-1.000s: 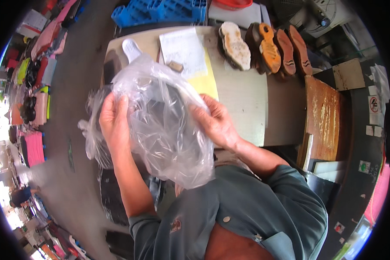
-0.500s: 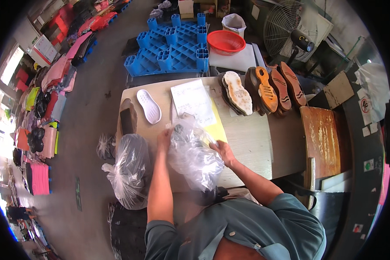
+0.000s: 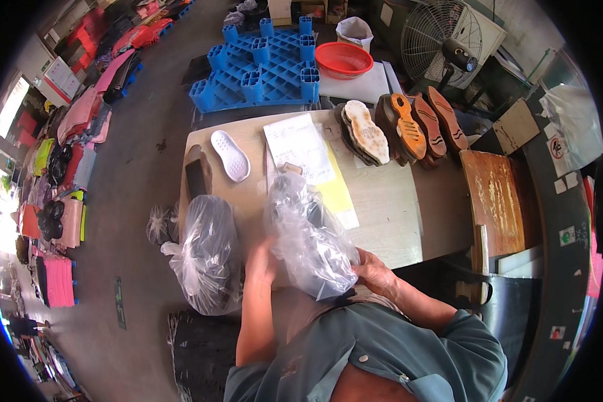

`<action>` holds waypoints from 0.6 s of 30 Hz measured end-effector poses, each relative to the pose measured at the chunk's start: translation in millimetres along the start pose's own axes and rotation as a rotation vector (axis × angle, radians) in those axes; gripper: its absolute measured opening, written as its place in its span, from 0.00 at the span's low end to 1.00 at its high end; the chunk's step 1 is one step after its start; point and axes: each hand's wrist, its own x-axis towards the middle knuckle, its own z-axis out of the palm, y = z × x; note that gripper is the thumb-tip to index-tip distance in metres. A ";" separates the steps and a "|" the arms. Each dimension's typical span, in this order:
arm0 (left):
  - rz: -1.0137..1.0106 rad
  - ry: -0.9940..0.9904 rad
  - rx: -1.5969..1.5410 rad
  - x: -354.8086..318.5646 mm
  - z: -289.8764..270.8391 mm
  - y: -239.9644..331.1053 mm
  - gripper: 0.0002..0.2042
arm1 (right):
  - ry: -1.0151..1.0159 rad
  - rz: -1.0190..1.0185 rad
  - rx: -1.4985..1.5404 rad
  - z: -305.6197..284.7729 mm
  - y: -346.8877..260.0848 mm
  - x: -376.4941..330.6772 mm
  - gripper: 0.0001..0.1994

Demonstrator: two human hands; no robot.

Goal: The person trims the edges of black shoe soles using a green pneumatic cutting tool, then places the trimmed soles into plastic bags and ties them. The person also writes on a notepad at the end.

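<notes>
Two hands (image 3: 376, 271) at clear bag (image 3: 311, 238), handwritten sheet (image 3: 297, 142) beyond

Table (image 3: 385, 214): bare room lay right of the paper (image 3: 298, 144) and nearer.
Soles (image 3: 363, 130): their row blocked passage right of the paper.
Insole (image 3: 230, 156): lay in the way just left of the paper.
Near bag (image 3: 308, 234): blocked the paper's near side, left hand (image 3: 260, 262) and right hand (image 3: 376, 271) alongside.
Side bag (image 3: 208, 248): stood left of and nearer than the paper, a narrow gap from the other bag.
</notes>
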 end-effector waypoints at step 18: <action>0.047 -0.208 0.099 -90.3 -8.0 -48.6 0.18 | -0.097 0.073 0.165 -10.6 62.3 -31.9 0.46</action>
